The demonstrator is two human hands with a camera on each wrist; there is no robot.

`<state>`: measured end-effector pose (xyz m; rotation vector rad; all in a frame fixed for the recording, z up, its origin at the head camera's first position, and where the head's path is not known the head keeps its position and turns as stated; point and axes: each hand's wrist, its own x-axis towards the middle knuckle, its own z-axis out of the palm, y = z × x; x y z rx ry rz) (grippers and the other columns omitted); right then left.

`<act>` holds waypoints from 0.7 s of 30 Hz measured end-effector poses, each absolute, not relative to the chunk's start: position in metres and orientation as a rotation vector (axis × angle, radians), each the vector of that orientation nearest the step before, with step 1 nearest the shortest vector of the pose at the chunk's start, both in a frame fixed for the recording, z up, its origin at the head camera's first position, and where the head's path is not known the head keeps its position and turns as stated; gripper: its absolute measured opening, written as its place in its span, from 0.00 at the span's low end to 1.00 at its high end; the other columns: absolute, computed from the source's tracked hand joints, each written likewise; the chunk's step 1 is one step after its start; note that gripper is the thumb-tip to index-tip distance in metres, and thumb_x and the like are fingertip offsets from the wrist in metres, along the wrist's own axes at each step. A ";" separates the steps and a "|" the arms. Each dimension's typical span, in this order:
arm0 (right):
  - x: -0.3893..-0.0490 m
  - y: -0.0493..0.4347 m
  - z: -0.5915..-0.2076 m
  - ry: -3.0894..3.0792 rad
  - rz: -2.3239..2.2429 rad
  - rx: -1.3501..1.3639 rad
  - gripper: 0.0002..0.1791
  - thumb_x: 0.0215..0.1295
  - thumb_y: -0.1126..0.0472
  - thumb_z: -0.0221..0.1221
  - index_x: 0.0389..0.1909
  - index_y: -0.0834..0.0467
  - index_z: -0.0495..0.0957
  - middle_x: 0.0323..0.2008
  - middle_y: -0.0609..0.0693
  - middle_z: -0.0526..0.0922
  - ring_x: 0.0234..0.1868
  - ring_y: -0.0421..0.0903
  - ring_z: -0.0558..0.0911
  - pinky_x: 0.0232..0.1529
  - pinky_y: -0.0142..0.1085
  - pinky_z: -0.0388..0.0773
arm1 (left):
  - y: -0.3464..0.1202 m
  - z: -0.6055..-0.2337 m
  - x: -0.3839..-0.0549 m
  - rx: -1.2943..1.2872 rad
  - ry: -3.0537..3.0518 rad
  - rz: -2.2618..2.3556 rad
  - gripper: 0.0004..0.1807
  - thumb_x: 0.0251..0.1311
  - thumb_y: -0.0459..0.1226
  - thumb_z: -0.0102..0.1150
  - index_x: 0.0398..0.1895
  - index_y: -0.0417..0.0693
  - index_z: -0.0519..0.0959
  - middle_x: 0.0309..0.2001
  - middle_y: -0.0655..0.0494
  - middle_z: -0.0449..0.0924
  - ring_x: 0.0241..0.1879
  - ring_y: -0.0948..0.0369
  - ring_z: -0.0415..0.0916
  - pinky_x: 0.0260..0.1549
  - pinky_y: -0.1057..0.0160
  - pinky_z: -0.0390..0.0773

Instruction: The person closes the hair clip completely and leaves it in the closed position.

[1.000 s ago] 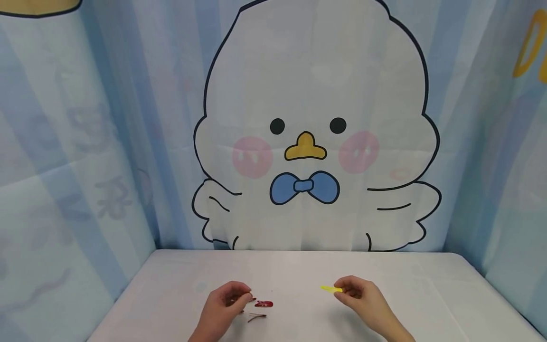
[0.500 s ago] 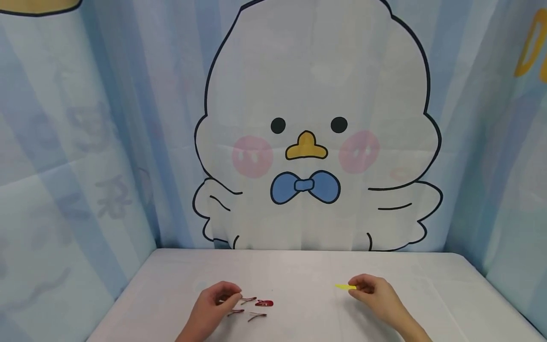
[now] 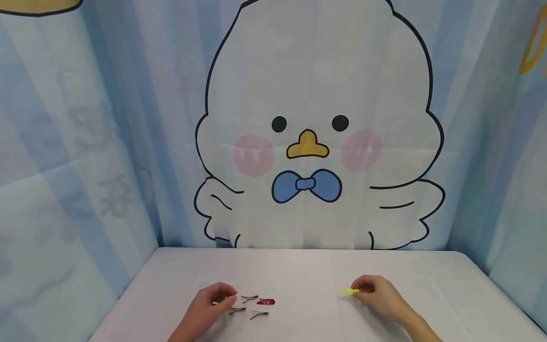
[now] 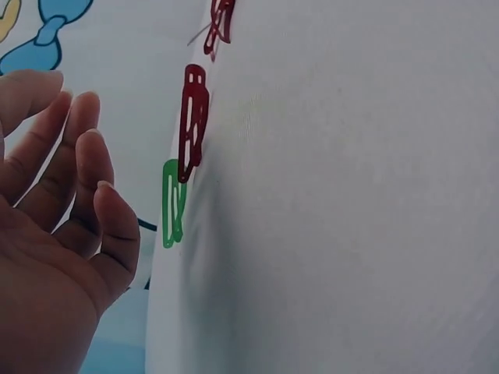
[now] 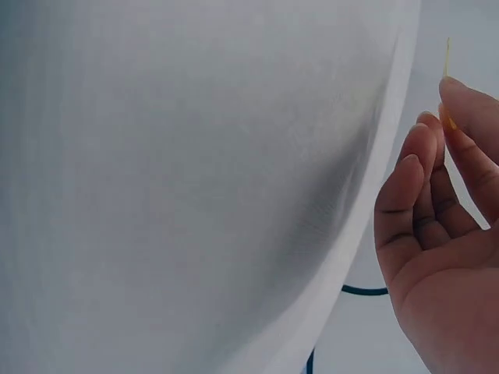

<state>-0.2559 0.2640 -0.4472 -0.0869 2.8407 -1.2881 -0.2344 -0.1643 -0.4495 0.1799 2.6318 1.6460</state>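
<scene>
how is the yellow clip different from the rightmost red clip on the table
The yellow clip is bright yellow; the red clip is deep red. The yellow clip is pinched in the right hand, above the white table; the red clip rests on it. The hand partly covers the yellow clip; the red clip shows uncovered. Both look slim and elongated.
</scene>
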 end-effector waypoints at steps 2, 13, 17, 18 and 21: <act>-0.257 0.265 -0.448 2.859 -1.254 -0.130 0.07 0.58 0.69 0.69 0.36 0.59 0.83 0.29 0.47 0.77 0.32 0.46 0.74 0.32 0.35 0.73 | -0.167 -0.450 -0.235 0.164 2.642 1.622 0.10 0.65 0.37 0.65 0.44 0.39 0.82 0.37 0.55 0.81 0.36 0.57 0.75 0.36 0.57 0.76; -0.260 0.264 -0.452 2.900 -1.108 -0.182 0.08 0.54 0.70 0.70 0.31 0.56 0.81 0.28 0.46 0.75 0.33 0.45 0.72 0.35 0.36 0.71 | -0.171 -0.454 -0.238 0.089 2.689 1.500 0.08 0.60 0.33 0.69 0.40 0.42 0.82 0.37 0.57 0.81 0.34 0.58 0.74 0.36 0.57 0.76; -0.261 0.262 -0.452 2.912 -1.078 -0.145 0.09 0.54 0.70 0.70 0.30 0.56 0.81 0.27 0.46 0.74 0.32 0.45 0.72 0.35 0.38 0.71 | -0.173 -0.455 -0.238 0.102 2.684 1.479 0.08 0.59 0.32 0.68 0.41 0.41 0.82 0.37 0.56 0.80 0.34 0.58 0.73 0.35 0.57 0.75; -0.261 0.261 -0.452 2.909 -1.070 -0.132 0.09 0.54 0.70 0.70 0.30 0.56 0.81 0.27 0.46 0.74 0.32 0.45 0.72 0.35 0.38 0.71 | -0.174 -0.455 -0.238 0.109 2.682 1.479 0.08 0.59 0.32 0.68 0.41 0.41 0.81 0.38 0.56 0.80 0.34 0.58 0.73 0.35 0.56 0.75; -0.262 0.259 -0.452 2.906 -1.051 -0.111 0.09 0.54 0.71 0.70 0.30 0.56 0.80 0.27 0.47 0.74 0.32 0.45 0.72 0.36 0.39 0.71 | -0.174 -0.456 -0.238 0.117 2.677 1.484 0.08 0.59 0.32 0.68 0.41 0.41 0.81 0.38 0.56 0.80 0.34 0.57 0.73 0.35 0.56 0.74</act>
